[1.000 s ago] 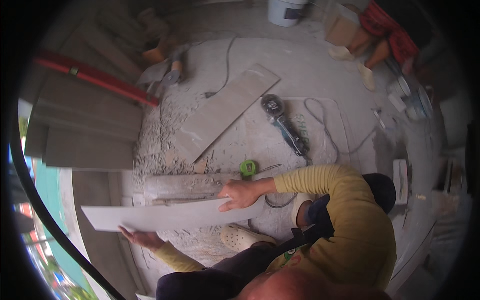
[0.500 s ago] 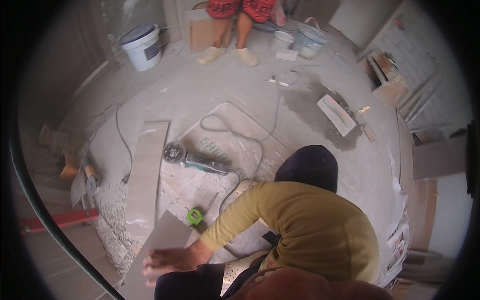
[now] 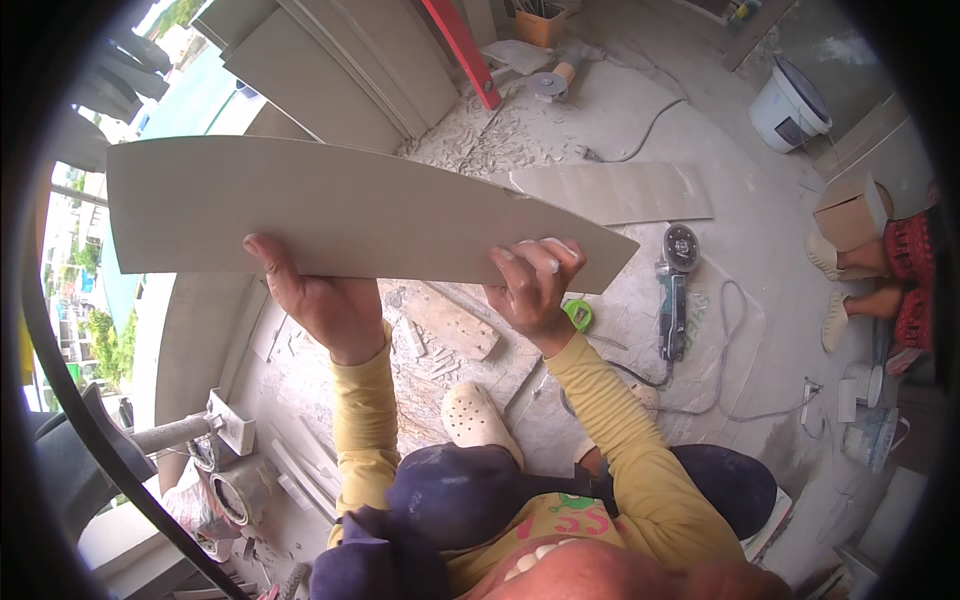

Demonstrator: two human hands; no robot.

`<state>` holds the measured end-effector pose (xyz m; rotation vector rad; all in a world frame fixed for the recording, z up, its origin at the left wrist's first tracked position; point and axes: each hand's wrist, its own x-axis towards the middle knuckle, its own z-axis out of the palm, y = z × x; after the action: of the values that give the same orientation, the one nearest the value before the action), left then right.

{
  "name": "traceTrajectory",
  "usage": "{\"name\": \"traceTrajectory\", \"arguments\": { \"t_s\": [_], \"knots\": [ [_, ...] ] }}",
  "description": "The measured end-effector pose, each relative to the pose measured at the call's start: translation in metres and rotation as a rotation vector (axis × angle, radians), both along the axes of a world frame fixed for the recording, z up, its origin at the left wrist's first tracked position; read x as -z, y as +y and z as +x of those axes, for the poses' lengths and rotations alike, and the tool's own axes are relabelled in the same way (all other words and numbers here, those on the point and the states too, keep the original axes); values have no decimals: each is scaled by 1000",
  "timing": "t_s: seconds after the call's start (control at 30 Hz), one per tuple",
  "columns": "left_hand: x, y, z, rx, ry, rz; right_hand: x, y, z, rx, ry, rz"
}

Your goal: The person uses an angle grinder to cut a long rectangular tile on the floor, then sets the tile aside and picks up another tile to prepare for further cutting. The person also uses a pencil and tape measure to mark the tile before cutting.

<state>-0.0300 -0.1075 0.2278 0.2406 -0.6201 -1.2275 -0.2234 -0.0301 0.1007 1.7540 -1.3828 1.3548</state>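
A long grey tile strip is held up off the floor in both my hands, its right end tapering to a point. My left hand grips its lower edge left of the middle, thumb on the near face and other fingers hidden behind. Nearer the pointed end, my right hand is closed on the same edge, with whitish dust on the fingers. Just past that hand, a green tape measure lies on the floor. An angle grinder rests to its right, and another long tile lies flat beyond.
Grey cable loops over the floor at right. A white bucket stands far right, near another person's legs. A red bar leans at the back by large panels. Offcuts litter the floor before me.
The grey tile has been lifted from low beside my leg and is now in both hands. My view has swung left, bringing the balcony side into sight.
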Motion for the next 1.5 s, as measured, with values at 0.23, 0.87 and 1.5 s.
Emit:
{"name": "traceTrajectory", "arguments": {
  "t_s": [0.23,0.87,1.5],
  "knots": [
    [6,39,36,-185,-374,130,-12,31,2,-53,15,123],
    [-209,-7,254,-828,-1780,-438,-75,13,-29,-787,-434,456],
    [-241,-152,79,-1000,-2056,-267,110,-39,-21,-210,-641,770]
  ]
}}
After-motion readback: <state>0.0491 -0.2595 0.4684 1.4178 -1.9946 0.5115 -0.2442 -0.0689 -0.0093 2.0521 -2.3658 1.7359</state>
